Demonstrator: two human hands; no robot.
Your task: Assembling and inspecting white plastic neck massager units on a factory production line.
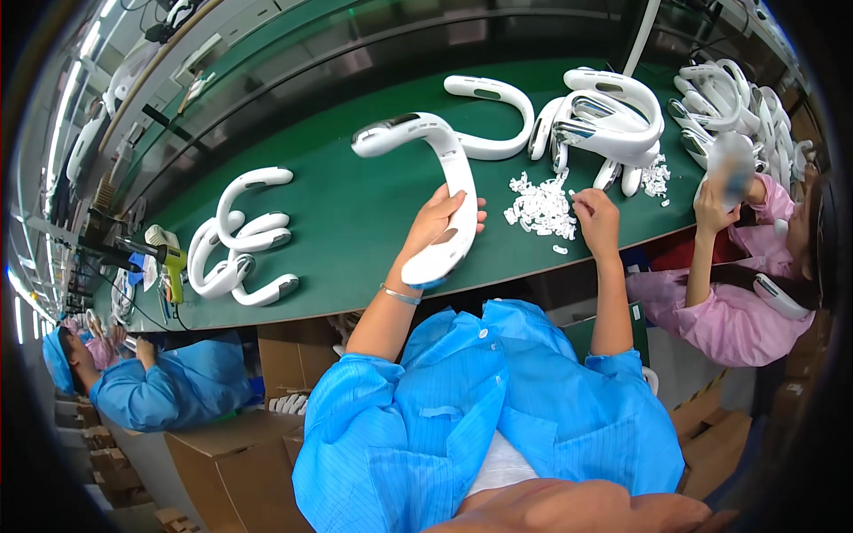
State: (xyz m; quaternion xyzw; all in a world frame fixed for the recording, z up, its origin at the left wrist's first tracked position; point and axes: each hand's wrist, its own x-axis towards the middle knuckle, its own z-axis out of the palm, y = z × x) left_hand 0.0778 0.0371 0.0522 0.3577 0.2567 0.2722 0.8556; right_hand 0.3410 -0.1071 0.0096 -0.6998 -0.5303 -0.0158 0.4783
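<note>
My left hand (437,224) grips a white U-shaped neckband device (435,169) by one arm, holding it up over the green table (355,222). My right hand (595,218) rests at the edge of a heap of small white plastic parts (542,209), fingers pinched among them; whether it holds one I cannot tell. Another white neckband (498,115) lies flat just beyond the held one.
A pile of white neckbands (604,120) lies behind the small parts, and several more (240,240) sit at the left beside a yellow-green power screwdriver (171,262). A person in pink (737,293) works at the right, a person in blue (151,386) at the left. Cardboard boxes (222,453) stand below.
</note>
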